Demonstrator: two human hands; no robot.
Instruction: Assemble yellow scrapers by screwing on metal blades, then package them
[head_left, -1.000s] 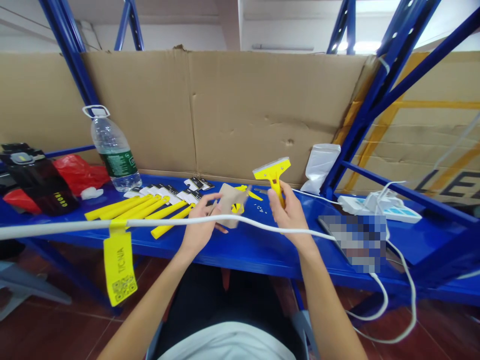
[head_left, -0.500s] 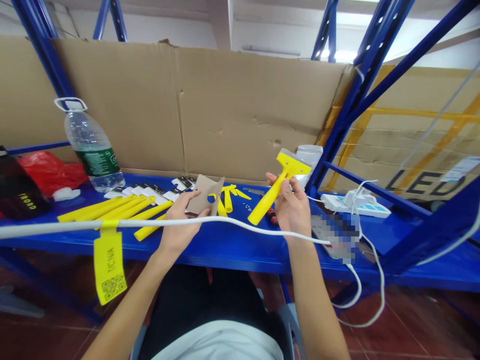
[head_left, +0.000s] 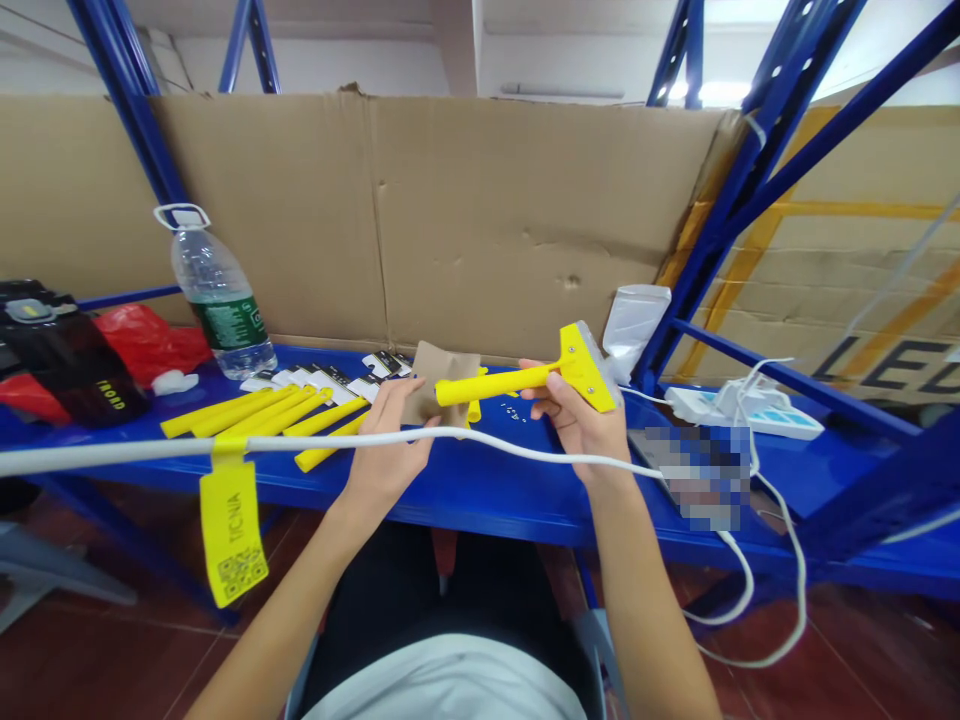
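My right hand is closed around a yellow scraper near its head. The scraper's wide blade end points right, and its handle runs left across the front of a folded brown cardboard piece. That cardboard is gripped in my left hand, thumb in front and fingers behind. Left of this hand, several yellow handles lie side by side on the blue table, with black-and-white cards behind them. Small yellow parts are partly hidden behind the scraper, and tiny screw-like bits lie beyond it.
A white cable with a yellow tag crosses in front of my hands. A water bottle, a black flask and a red bag stand left. A power strip and a blurred-out flat device lie right.
The scraper has turned from a steep slant to nearly level, its handle end swinging left in front of the cardboard. My left hand still holds the cardboard. The whole view has shifted slightly.
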